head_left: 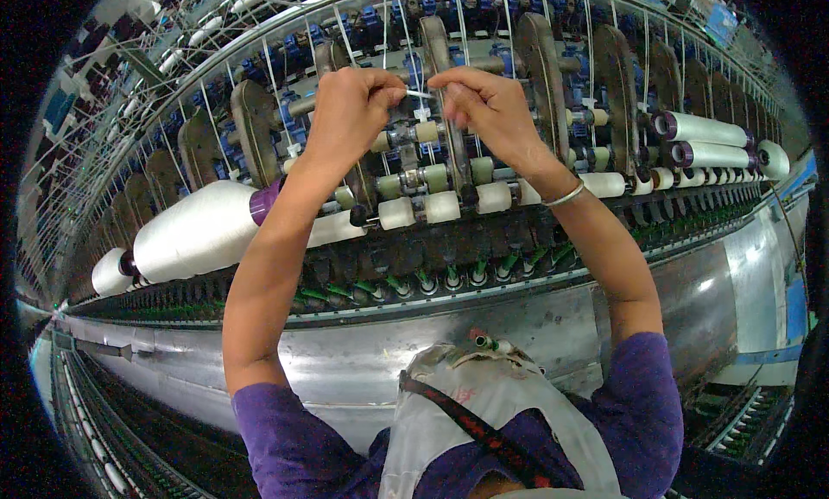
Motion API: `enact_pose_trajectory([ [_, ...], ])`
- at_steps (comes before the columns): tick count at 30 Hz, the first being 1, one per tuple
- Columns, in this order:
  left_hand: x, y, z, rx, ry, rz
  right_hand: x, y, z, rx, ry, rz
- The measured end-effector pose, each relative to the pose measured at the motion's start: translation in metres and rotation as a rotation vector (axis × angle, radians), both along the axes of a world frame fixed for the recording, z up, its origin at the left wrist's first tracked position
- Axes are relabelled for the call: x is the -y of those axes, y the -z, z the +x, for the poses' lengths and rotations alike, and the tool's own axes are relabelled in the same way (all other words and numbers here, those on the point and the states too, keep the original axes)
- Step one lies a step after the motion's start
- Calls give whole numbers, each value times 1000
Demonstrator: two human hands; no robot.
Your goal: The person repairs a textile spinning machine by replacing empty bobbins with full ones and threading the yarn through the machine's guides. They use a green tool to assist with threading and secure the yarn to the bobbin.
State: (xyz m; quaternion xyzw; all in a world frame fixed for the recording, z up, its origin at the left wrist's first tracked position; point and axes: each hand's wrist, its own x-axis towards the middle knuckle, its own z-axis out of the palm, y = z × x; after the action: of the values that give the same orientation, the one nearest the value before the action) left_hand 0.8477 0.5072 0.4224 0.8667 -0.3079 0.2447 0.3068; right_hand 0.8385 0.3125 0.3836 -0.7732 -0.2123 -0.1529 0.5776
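Observation:
A short white strand of fibre stretches between my two hands, in front of the spinning machine's upper rollers. My left hand pinches its left end between thumb and fingers. The other end meets the closed fingertips of my right hand, which has a bangle on its wrist. Just behind the strand hang thin white strands and a dark curved arm of the machine. Pale rollers run in a row below my hands.
A large white yarn cone with a purple end lies left of my left forearm. Two white bobbins are stacked at the right. Green-tipped spindles line the machine below the rollers, above a metal panel. I wear a pale apron.

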Motion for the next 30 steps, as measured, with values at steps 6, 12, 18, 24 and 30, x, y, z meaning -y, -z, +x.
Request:
enact_pose_trajectory([
  [6, 8, -1, -1, -124, -37, -10, -18, 7, 13, 640, 206, -319],
  [12, -12, -10, 8, 235, -140, 200, -18, -4, 28, 827, 202, -681],
  [18, -32, -28, 20, 300, -345, 465, -50, -25, 78, 917, 119, -1346],
  [24, -31, -25, 26, 288, -353, 581, -57, -12, 92, 907, 25, -1604],
  [30, -17, -26, 45, 403, -257, 804, -49, -28, 57, 900, 126, -1371],
])
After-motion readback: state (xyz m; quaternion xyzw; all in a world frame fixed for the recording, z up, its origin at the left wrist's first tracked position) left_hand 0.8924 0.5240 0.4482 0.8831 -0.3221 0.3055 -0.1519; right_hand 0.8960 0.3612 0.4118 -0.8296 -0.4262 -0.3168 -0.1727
